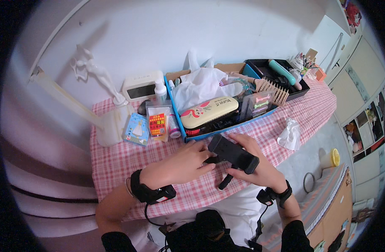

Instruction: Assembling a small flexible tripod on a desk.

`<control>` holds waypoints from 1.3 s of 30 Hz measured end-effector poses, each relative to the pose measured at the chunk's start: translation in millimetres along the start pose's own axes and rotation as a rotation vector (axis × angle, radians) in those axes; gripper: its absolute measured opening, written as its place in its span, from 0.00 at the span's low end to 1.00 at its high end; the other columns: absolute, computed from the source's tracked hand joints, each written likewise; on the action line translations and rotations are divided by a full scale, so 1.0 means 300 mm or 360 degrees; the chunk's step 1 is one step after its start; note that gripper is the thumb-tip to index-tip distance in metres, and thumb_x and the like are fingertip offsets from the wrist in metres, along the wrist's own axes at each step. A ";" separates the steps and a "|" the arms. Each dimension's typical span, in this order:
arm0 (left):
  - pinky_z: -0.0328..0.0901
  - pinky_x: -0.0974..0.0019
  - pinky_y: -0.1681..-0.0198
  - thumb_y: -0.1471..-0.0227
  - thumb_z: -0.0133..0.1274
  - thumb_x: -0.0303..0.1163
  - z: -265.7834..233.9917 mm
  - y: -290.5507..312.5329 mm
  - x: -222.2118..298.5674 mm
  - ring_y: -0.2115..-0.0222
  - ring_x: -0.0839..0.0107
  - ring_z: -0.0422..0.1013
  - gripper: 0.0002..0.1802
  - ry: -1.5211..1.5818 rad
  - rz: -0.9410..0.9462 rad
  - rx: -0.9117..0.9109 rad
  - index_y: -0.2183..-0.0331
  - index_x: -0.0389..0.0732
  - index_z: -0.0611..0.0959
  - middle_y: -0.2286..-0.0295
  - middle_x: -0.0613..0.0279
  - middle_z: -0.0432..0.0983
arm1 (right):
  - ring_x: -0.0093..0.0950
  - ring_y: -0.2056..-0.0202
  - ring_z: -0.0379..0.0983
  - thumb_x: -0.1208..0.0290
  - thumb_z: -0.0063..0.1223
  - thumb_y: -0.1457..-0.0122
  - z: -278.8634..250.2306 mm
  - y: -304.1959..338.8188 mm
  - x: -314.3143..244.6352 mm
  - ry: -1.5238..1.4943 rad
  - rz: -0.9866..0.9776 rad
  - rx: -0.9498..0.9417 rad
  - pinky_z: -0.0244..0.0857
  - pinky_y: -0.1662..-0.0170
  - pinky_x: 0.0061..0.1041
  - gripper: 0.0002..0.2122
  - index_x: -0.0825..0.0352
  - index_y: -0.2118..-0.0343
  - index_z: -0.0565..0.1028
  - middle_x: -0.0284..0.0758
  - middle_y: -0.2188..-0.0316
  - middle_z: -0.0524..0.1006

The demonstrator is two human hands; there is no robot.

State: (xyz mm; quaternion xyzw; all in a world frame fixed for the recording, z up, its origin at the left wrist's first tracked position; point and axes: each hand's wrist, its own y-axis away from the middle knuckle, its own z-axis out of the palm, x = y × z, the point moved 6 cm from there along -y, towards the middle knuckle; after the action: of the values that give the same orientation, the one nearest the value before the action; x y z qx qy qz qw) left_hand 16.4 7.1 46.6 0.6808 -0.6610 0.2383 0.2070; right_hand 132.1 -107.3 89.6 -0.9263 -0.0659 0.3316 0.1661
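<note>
Black phone holder is held above the cloth-covered counter, nearer than the blue-edged cardboard box. Right end is clasped by the curled right grip; underside is pinched by the nearly closed left grip. Crumpled tissue noted rightward.

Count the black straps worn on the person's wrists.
2: one on the left wrist, behind the left hand; one on the right wrist, behind the right hand. Both show plainly.
</note>
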 end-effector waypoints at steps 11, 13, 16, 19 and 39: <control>0.63 0.61 0.54 0.52 0.57 0.35 -0.228 0.060 0.136 0.57 0.59 0.69 0.25 0.0297 -0.0273 0.0284 0.53 0.37 0.71 0.60 0.50 0.70 | 0.27 0.66 0.72 0.66 0.68 0.60 -0.179 0.098 -0.084 -0.0220 0.0113 0.0420 0.64 0.60 0.24 0.33 0.71 0.50 0.67 0.39 0.59 0.72; 0.62 0.63 0.51 0.52 0.58 0.33 -0.240 0.061 0.149 0.55 0.62 0.68 0.26 0.0446 -0.0330 0.0305 0.52 0.37 0.70 0.57 0.51 0.69 | 0.26 0.69 0.73 0.67 0.71 0.61 -0.175 0.063 -0.140 -0.0305 0.0090 0.0349 0.67 0.66 0.21 0.31 0.69 0.51 0.70 0.37 0.61 0.73; 0.62 0.66 0.51 0.54 0.60 0.31 -0.264 0.067 0.195 0.54 0.68 0.67 0.28 0.0594 -0.0088 0.0541 0.52 0.36 0.70 0.59 0.56 0.71 | 0.27 0.68 0.73 0.68 0.70 0.59 -0.165 0.021 -0.197 -0.0059 -0.0061 0.0341 0.68 0.66 0.23 0.27 0.68 0.53 0.73 0.37 0.63 0.73; 0.62 0.66 0.51 0.53 0.59 0.29 -0.285 0.069 0.216 0.56 0.70 0.69 0.25 0.0489 0.0002 0.0615 0.52 0.35 0.71 0.60 0.58 0.72 | 0.28 0.66 0.73 0.74 0.65 0.55 -0.157 0.002 -0.192 -0.0012 -0.0077 0.0376 0.69 0.65 0.25 0.17 0.67 0.60 0.77 0.37 0.66 0.72; 0.67 0.69 0.56 0.59 0.63 0.23 -0.240 0.043 0.151 0.62 0.73 0.74 0.20 0.0829 -0.0183 0.0290 0.60 0.35 0.78 0.64 0.59 0.77 | 0.32 0.63 0.74 0.77 0.65 0.55 -0.128 0.036 -0.137 -0.0166 -0.0075 0.0252 0.69 0.61 0.26 0.18 0.71 0.59 0.75 0.40 0.63 0.74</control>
State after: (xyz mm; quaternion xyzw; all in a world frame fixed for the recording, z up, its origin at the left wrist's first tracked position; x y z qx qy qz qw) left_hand 0.5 13.4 131.0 0.6488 -0.5217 0.4514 0.3211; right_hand 124.9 -137.1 138.0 -0.8899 -0.0699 0.3796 0.2430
